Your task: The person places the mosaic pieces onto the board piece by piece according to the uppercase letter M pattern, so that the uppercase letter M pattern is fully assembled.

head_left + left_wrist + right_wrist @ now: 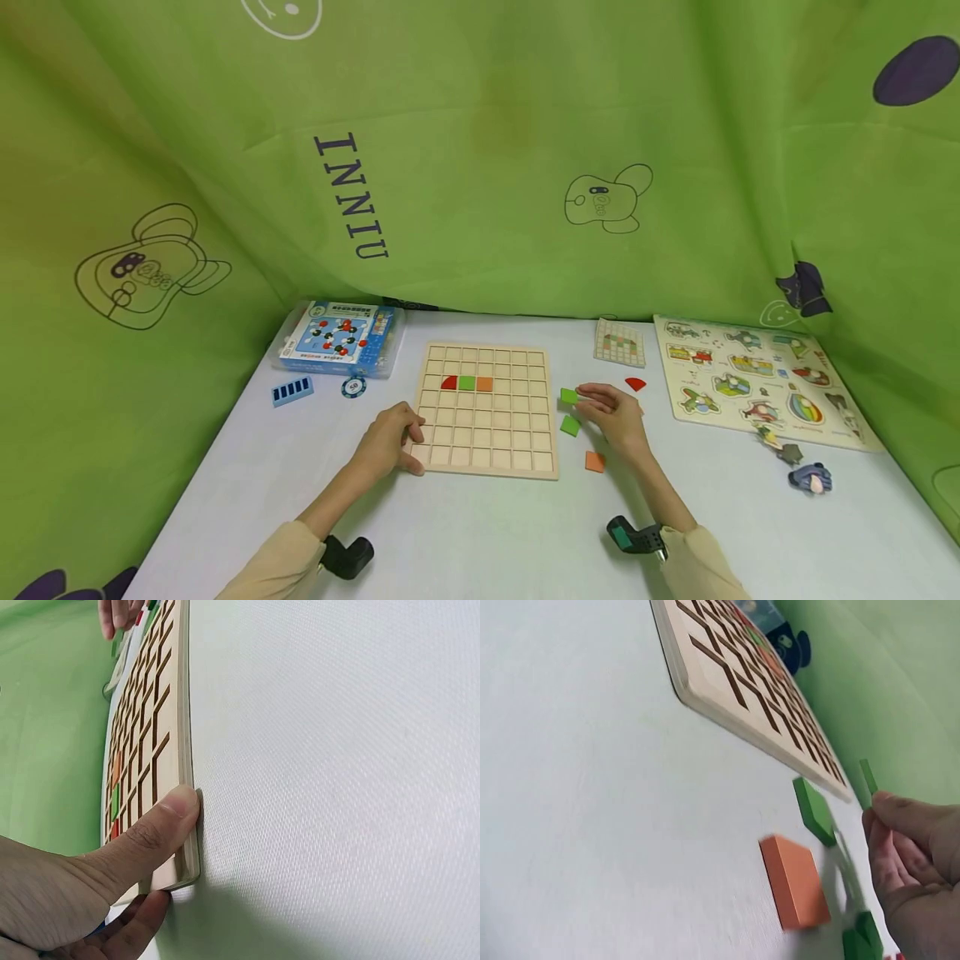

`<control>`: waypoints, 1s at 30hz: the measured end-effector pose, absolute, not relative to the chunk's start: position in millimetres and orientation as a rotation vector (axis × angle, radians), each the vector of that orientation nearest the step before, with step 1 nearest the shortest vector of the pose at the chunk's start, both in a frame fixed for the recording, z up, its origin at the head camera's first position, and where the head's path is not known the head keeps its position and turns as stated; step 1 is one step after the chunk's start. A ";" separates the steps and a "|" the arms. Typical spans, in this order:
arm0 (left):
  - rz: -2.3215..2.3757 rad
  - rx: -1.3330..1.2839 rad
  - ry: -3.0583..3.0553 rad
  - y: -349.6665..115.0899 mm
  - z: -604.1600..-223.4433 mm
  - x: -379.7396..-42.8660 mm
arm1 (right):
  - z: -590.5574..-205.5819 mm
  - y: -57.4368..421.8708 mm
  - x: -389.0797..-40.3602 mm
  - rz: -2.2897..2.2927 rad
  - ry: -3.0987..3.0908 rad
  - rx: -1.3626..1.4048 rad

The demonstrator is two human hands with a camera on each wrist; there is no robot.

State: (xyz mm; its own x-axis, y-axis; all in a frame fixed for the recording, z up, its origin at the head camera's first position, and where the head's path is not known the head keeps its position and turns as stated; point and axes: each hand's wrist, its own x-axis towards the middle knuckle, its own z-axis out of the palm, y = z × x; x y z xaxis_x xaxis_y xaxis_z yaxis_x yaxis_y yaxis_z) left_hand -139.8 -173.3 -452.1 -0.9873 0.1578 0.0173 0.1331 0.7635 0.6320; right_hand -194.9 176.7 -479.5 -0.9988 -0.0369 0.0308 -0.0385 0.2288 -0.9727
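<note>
A wooden grid board (480, 473) lies flat mid-table. In one row sit a red quarter-round tile (449, 382), a green square tile (467, 383) and an orange square tile (485, 384). My left hand (386, 437) holds the board's near left corner, thumb (176, 806) on the front edge and fingers curled at the left side. Right of the board, my right hand (617, 423) pinches a green square tile (868, 776) above the table. Below it lie another green tile (570, 426) and an orange tile (595, 462). More green pieces (862, 937) show in the right wrist view.
A red quarter-round tile (635, 384) lies beyond my right hand. Behind stands a small pattern card (619, 342). A picture puzzle board (750, 375) is at right with loose pieces (810, 478) before it. A boxed molecule set (337, 337), blue slotted block (292, 391) and round chip (354, 387) lie left.
</note>
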 end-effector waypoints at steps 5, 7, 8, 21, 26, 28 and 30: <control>1.043 0.234 2.913 -173.4 -451.8 -138.9 | -483.9 158.1 -200.3 1.991 -2.462 0.074; 1.042 0.231 2.913 -173.4 -451.8 -138.5 | -485.4 150.0 -202.8 2.014 -2.448 0.095; 1.041 0.230 2.915 -173.5 -451.8 -138.4 | -486.1 145.8 -204.4 2.019 -2.443 0.111; 1.046 0.221 2.905 -172.7 -453.0 -140.5 | -485.8 102.1 -221.7 1.739 -2.490 0.315; 1.046 0.207 2.909 -173.3 -453.4 -141.0 | -483.7 92.7 -225.6 1.666 -2.497 0.374; 1.049 0.206 2.908 -173.4 -453.6 -140.8 | -483.0 89.4 -226.8 1.654 -2.501 0.391; 1.053 0.205 2.906 -173.3 -453.5 -140.6 | -482.7 86.5 -227.8 1.646 -2.505 0.409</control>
State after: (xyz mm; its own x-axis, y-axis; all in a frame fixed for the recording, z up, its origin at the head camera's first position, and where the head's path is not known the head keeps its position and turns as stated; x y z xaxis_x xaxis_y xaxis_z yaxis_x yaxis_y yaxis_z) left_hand -140.6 -173.3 -453.5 -0.9903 0.1389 0.0042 0.1094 0.7602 0.6404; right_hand -227.8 86.5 -482.7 -0.9568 -0.1599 0.2427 -0.2863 0.3736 -0.8823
